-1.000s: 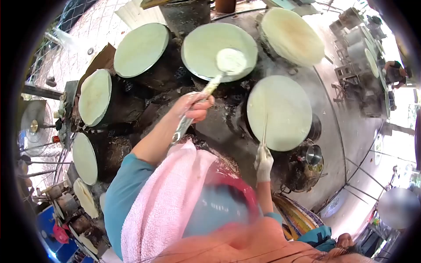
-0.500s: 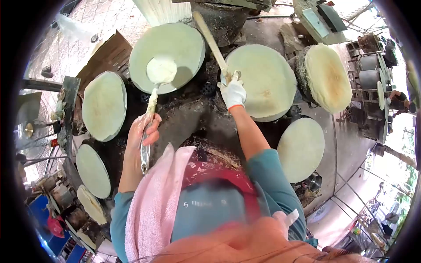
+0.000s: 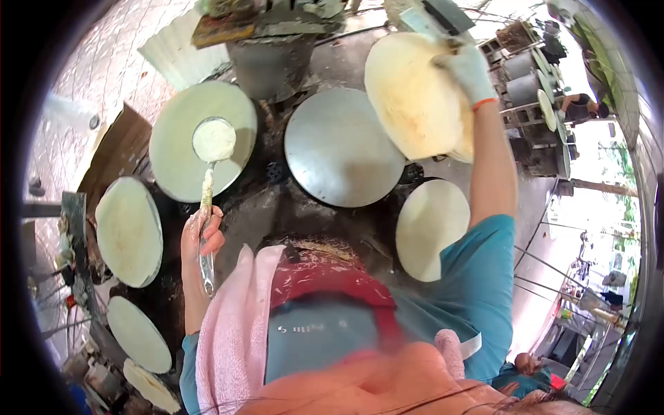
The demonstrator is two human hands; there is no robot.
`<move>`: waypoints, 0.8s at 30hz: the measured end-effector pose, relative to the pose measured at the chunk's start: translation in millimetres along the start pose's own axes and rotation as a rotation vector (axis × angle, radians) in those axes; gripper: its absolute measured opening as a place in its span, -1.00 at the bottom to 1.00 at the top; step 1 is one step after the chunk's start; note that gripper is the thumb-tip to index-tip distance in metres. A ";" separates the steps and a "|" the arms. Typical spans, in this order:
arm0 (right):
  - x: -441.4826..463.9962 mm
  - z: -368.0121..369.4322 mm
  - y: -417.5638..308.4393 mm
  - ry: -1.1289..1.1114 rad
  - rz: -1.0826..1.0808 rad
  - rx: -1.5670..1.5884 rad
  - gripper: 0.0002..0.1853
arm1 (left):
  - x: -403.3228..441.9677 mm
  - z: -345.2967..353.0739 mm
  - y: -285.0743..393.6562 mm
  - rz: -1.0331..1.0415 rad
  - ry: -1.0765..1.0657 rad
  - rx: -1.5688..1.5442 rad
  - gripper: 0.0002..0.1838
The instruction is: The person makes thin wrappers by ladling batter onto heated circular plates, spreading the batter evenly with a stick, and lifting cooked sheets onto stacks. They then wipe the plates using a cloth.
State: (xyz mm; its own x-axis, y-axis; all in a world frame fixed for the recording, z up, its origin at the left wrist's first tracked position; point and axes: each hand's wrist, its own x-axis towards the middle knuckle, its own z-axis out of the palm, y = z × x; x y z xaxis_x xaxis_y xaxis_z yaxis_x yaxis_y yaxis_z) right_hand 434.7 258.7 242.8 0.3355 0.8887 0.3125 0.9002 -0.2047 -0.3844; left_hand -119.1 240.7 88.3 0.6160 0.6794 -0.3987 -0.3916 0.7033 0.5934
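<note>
My left hand (image 3: 202,232) is closed round the handle of a metal ladle (image 3: 207,187), its bowl full of pale batter. The ladle hangs over a round griddle (image 3: 166,149) covered with a pale sheet. My right hand (image 3: 472,75), in a white glove with an orange cuff, is blurred at the upper edge of a thin round flatbread (image 3: 408,97). The fingers are pinched on that edge, and the flatbread lies over the pile at the right. Between the two sides sits a bare grey griddle (image 3: 339,149).
Covered griddles stand round me: one at the left (image 3: 129,232), another at lower left (image 3: 138,335), and one at lower right (image 3: 429,232). A bucket (image 3: 266,69) with boards on top stands behind. A cardboard sheet (image 3: 114,159) leans at the left. Another person (image 3: 526,373) shows at lower right.
My right hand has moved right and away with the flatbread from the middle griddle, baring its metal. The wooden stick beside it no longer shows. My left hand still holds the full ladle.
</note>
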 end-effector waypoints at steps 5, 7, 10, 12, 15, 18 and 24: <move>-20.6 -114.9 118.3 0.231 0.417 0.582 -0.75 | 25.4 51.4 -23.7 0.000 -0.011 -0.011 -0.67; -49.5 -124.2 174.8 0.392 0.575 0.584 -0.76 | 33.6 76.2 -34.4 -0.010 -0.035 -0.039 -0.68; -97.9 -92.9 252.7 0.589 0.636 0.885 -0.80 | 46.4 112.5 -49.3 -0.019 -0.037 -0.044 -0.68; -135.7 -56.9 300.3 0.664 0.667 0.995 -0.81 | 52.8 128.4 -62.0 -0.029 -0.044 -0.075 -0.68; -179.9 5.5 356.1 0.768 0.705 1.048 -0.77 | 61.9 156.7 -77.7 -0.049 -0.043 -0.031 -0.67; -212.7 57.3 385.2 0.812 0.928 1.072 -0.69 | 73.1 181.1 -90.7 -0.070 -0.027 0.075 -0.66; -219.7 79.2 384.7 0.877 0.736 0.902 -0.66 | 94.8 215.9 -111.4 -0.140 -0.018 0.254 -0.64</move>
State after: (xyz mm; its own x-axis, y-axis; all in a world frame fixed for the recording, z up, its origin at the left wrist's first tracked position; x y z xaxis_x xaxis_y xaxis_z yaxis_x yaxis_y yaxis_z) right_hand 685.3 17.3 -42.6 0.9899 0.1005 0.0999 0.0875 0.1214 -0.9887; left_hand 130.5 181.5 135.4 0.6648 0.5738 -0.4782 -0.1191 0.7134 0.6905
